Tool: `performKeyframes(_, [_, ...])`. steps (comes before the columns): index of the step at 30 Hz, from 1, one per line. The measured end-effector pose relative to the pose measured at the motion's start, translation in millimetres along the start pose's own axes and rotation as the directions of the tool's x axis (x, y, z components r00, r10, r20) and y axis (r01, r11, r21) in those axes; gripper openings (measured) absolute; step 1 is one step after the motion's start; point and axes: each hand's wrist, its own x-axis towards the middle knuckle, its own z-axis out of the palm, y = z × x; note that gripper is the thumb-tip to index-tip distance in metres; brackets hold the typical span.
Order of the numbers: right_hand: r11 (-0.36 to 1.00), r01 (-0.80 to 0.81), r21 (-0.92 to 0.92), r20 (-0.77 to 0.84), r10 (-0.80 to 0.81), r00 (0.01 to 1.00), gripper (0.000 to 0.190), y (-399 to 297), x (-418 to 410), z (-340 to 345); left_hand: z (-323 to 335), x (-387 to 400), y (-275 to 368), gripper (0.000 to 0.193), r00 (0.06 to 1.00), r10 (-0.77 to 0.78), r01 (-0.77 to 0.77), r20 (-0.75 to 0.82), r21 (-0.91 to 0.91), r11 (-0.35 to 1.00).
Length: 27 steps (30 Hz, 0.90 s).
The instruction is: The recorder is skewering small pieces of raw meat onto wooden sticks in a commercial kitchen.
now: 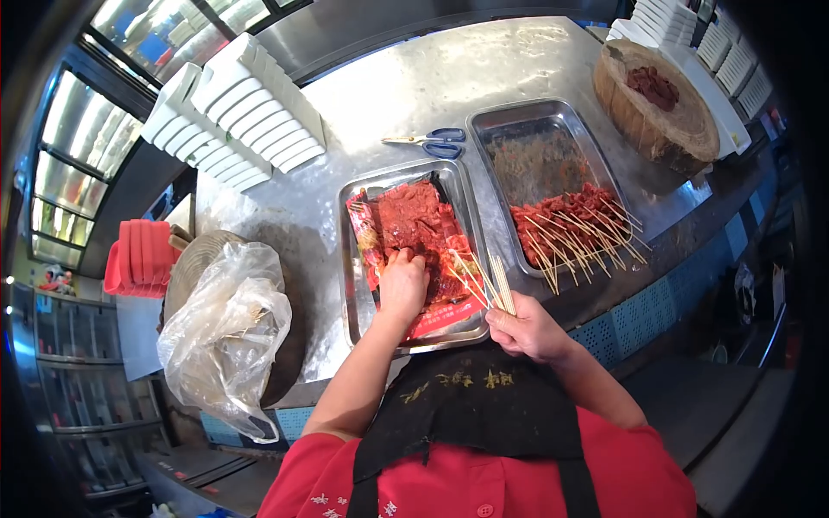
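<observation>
My left hand [403, 285] reaches into the raw red meat [414, 210], its fingertips touching or pinching a piece; they are partly hidden. This meat lies on an opened, printed red plastic bag [447, 317] inside a steel tray [348, 272]. A bundle of thin bamboo skewers [500, 285] is gripped in my right hand [528, 327] at the tray's near right corner, with a few splayed leftward over the bag. To the right, a second steel tray [511, 213] holds several meat skewers [570, 223], bare stick ends jutting over its near rim.
Blue-handled scissors [431, 139] lie behind the trays. Clear plastic bags [227, 343] cover a round chopping block [210, 249] at left. White baskets [259, 97] are stacked behind, red baskets [142, 256] at far left. Another wooden block [686, 123] bears dark meat [653, 87].
</observation>
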Motion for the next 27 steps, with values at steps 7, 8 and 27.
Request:
performKeyframes(7, [0.998, 0.028, 0.062, -0.023, -0.027, 0.999, 0.009, 0.0, 4.4, 2.5, -3.0, 10.4, -14.2, 0.01, 0.938, -0.302, 0.344, 0.171, -0.565, 0.75])
performKeyframes(8, [0.999, 0.036, 0.034, -0.03, -0.035, 0.999, 0.009, -1.2, 5.4, 2.4, -4.6, 11.2, -14.3, 0.01, 0.939, -0.301, 0.342, 0.168, -0.565, 0.751])
performKeyframes(27, [0.995, 0.096, 0.013, -0.11, -0.094, 0.989, 0.012, -11.5, 5.5, 7.3, 15.0, 16.7, -3.1, 0.021, 0.994, -0.082, 0.103, 0.076, -0.336, 0.936])
